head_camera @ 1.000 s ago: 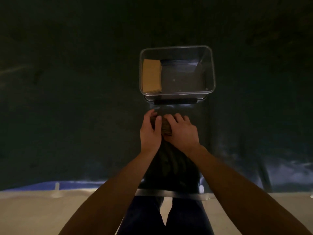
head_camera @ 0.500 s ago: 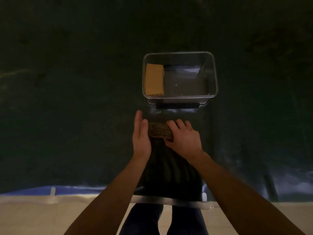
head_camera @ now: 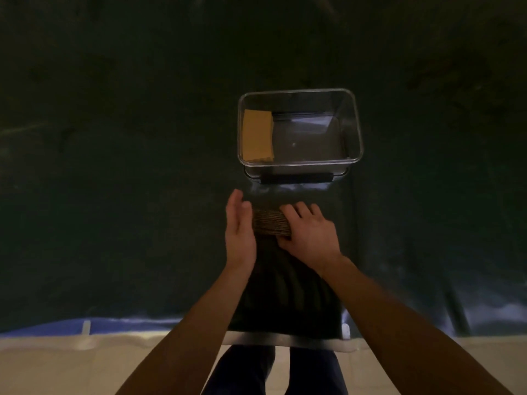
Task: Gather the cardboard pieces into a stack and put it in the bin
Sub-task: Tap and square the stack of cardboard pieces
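A stack of brown cardboard pieces (head_camera: pixel 269 222) lies on the dark table, just in front of the clear plastic bin (head_camera: pixel 358 129). My right hand (head_camera: pixel 309 232) rests on top of the stack's right part, fingers curled over it. My left hand (head_camera: pixel 239 229) stands flat and on edge against the stack's left side, fingers straight. Inside the bin, a tan cardboard stack (head_camera: pixel 257 135) lies at the left wall.
A dark sheet covers the table (head_camera: pixel 114 195), whose near edge (head_camera: pixel 85 327) shows blue. A black clip or handle (head_camera: pixel 296 178) sits on the bin's near wall. My legs (head_camera: pixel 273 372) and pale floor (head_camera: pixel 57 366) show below.
My left hand came off the top of the stack and opened flat against its left side. My right hand stayed on the stack. The view shifted slightly, so the bin appears lower.
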A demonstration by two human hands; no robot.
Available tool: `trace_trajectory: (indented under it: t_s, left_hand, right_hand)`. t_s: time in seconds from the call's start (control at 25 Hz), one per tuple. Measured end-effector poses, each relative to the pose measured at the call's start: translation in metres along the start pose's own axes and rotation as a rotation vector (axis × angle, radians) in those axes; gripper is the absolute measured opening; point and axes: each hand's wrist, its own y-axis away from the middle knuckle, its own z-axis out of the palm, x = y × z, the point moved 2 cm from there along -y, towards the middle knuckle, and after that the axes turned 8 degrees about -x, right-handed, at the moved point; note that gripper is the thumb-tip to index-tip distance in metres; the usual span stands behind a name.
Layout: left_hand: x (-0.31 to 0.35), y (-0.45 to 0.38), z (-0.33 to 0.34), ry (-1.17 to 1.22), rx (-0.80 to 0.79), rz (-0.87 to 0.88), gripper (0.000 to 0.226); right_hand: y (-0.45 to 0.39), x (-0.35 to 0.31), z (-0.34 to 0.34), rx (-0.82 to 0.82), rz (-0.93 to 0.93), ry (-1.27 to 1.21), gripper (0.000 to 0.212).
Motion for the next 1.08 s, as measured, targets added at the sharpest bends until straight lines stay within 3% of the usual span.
trace_trajectory:
  t_s: [0.2,0.48,0.72,0.8,0.88,0.96,1.08]
  left_hand:
    - [-0.004,0.003,0.011,-0.558,-0.191,0.201,0.034]
    - [0.001,-0.003,0.009,-0.613,-0.167,0.193,0.034]
    - [0.010,-0.001,0.007,-0.468,-0.166,0.125,0.046]
    - [0.022,0.001,0.003,-0.430,-0.161,0.140,0.044]
    - [0.042,0.003,0.000,-0.483,-0.125,0.271,0.040]
    - [0.060,0.004,0.001,-0.594,-0.080,0.386,0.040]
    - [0.076,-0.002,0.006,-0.876,-0.069,0.536,0.030]
  right_hand:
    - [-0.001,-0.002,0.000,0.036,0.010,-0.006,0.054]
    - [-0.007,-0.008,-0.010,0.075,-0.032,0.044,0.051]
    - [-0.017,-0.026,-0.011,0.099,-0.036,-0.015,0.029]
    - [-0.018,-0.022,-0.016,0.074,-0.009,-0.135,0.033]
    - [-0.017,-0.029,-0.021,0.095,-0.021,-0.440,0.035]
    - [-0.015,-0.043,-0.024,0.205,-0.040,-0.733,0.031]
    - [-0.015,-0.053,-0.017,0.316,0.017,-0.949,0.030]
